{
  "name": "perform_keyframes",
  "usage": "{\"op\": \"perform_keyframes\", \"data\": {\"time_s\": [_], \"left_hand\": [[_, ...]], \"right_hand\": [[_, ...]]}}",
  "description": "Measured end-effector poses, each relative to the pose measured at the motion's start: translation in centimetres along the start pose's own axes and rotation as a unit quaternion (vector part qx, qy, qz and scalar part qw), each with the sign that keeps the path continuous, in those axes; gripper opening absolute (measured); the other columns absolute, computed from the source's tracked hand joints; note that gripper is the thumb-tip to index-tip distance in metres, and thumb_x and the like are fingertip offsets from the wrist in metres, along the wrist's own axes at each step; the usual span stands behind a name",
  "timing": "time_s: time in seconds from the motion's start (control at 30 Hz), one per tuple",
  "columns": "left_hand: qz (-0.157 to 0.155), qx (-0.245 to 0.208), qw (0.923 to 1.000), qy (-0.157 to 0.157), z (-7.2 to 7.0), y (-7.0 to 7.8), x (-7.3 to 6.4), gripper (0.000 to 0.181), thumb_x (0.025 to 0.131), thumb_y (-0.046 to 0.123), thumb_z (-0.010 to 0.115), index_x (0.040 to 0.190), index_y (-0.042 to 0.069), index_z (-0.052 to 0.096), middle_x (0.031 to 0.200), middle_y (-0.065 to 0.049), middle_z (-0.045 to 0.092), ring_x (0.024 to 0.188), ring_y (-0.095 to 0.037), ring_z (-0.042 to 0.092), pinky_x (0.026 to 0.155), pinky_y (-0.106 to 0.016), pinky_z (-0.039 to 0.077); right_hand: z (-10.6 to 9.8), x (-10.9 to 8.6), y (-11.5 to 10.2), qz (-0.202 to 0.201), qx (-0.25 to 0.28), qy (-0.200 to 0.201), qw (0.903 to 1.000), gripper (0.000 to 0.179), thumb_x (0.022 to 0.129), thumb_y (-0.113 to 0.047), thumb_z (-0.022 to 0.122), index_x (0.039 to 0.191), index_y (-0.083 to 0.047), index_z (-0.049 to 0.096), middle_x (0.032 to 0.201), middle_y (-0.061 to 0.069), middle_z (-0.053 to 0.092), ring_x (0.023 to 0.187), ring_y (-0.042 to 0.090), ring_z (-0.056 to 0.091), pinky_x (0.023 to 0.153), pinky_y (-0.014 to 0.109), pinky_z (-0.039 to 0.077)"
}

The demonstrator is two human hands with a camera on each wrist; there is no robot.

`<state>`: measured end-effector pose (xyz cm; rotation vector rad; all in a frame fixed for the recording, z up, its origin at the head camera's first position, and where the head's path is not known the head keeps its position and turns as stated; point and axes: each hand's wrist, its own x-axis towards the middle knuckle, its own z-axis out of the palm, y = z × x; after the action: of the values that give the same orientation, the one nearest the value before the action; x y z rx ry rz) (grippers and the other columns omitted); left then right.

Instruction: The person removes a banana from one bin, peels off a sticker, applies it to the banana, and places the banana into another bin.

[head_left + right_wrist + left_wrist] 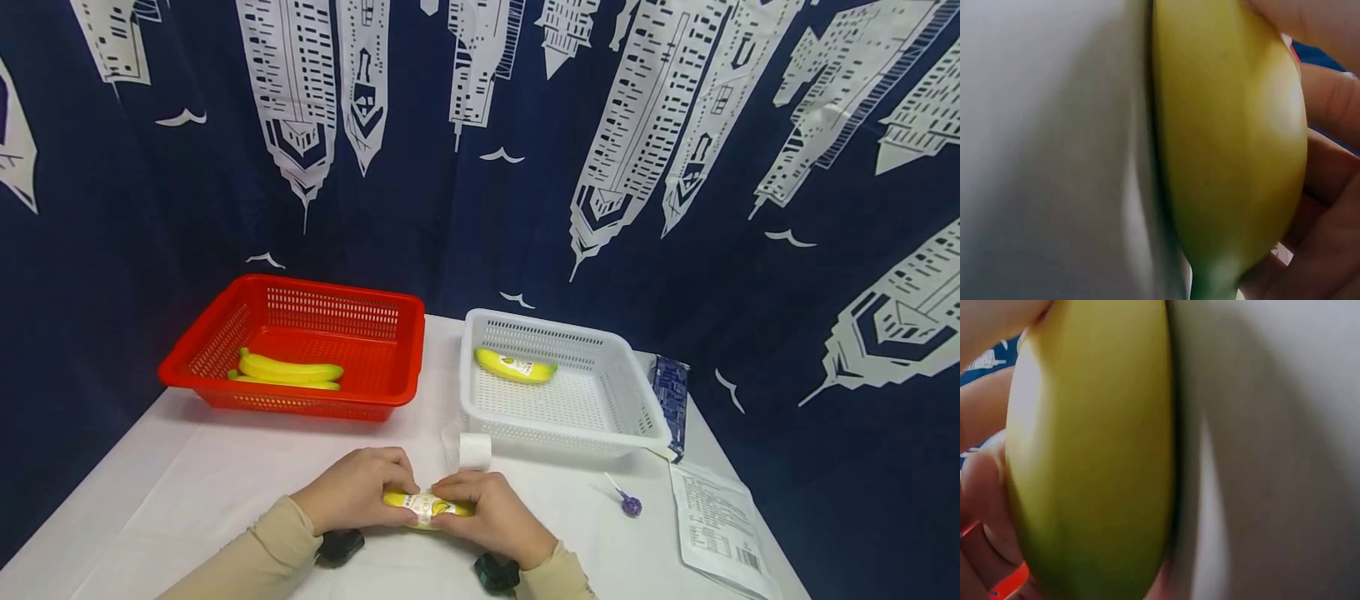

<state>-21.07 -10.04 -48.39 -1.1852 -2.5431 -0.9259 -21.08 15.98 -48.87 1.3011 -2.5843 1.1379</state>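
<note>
Both hands hold a yellow banana close over the white table, in front of me. A white label with a banana picture is on its upper side, between the hands. My left hand grips the left end, thumb on the near side and fingers on the far side. At the other end my right hand grips it the same way. In the left wrist view the banana fills the middle, with curled fingers beside it. The right wrist view shows the banana narrowing to a green stem.
Behind the hands stands a white roll. A red basket holds bananas at the back left. Right of it, a white basket holds a labelled banana. A purple lollipop, a white packet and a blue packet lie at the right.
</note>
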Motion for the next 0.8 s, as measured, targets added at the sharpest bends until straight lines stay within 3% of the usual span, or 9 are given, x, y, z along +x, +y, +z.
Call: {"op": "perform_keyframes", "data": {"time_s": [0.23, 0.4, 0.57, 0.8], "left_hand": [[-0.013, -0.01, 0.9995, -0.027, -0.5, -0.4, -0.1, 0.024, 0.078, 0.035, 0.09, 0.099, 0.025, 0.082, 0.089, 0.02, 0.064, 0.078, 0.006, 0.055, 0.073, -0.017, 0.049], [-0.041, -0.019, 0.9979, -0.045, -0.8, -0.5, -0.1, 0.024, 0.08, 0.037, 0.089, 0.1, 0.025, 0.083, 0.089, 0.02, 0.065, 0.077, 0.006, 0.054, 0.073, -0.02, 0.049], [-0.068, -0.024, 0.9962, -0.05, -1.0, -0.6, -0.1, 0.024, 0.079, 0.04, 0.089, 0.098, 0.028, 0.082, 0.089, 0.023, 0.065, 0.077, 0.005, 0.055, 0.073, -0.022, 0.049], [-0.071, -0.043, 0.9955, -0.046, -0.8, -0.7, -0.2, 0.021, 0.08, 0.039, 0.089, 0.097, 0.029, 0.081, 0.09, 0.022, 0.066, 0.079, 0.005, 0.056, 0.073, -0.023, 0.049]], "right_hand": [[-0.9, -0.2, 0.3, -0.008, -0.01, -0.031, 0.9994, 0.03, 0.09, -0.024, 0.081, 0.117, -0.013, 0.079, 0.113, -0.005, 0.077, 0.109, 0.009, 0.068, 0.1, 0.03, 0.052], [-1.1, -0.2, 0.8, -0.004, 0.003, -0.004, 1.0, 0.026, 0.085, -0.025, 0.084, 0.109, -0.014, 0.081, 0.108, -0.006, 0.078, 0.109, 0.014, 0.071, 0.104, 0.034, 0.051], [-1.4, -0.3, 0.8, 0.029, 0.028, 0.014, 0.9991, 0.02, 0.084, -0.024, 0.086, 0.102, -0.015, 0.083, 0.107, -0.004, 0.079, 0.109, 0.017, 0.072, 0.101, 0.033, 0.053], [-1.3, -0.4, 0.6, 0.049, 0.035, 0.014, 0.9981, 0.02, 0.082, -0.019, 0.088, 0.1, -0.018, 0.081, 0.105, -0.007, 0.078, 0.104, 0.012, 0.071, 0.096, 0.029, 0.055]]}}
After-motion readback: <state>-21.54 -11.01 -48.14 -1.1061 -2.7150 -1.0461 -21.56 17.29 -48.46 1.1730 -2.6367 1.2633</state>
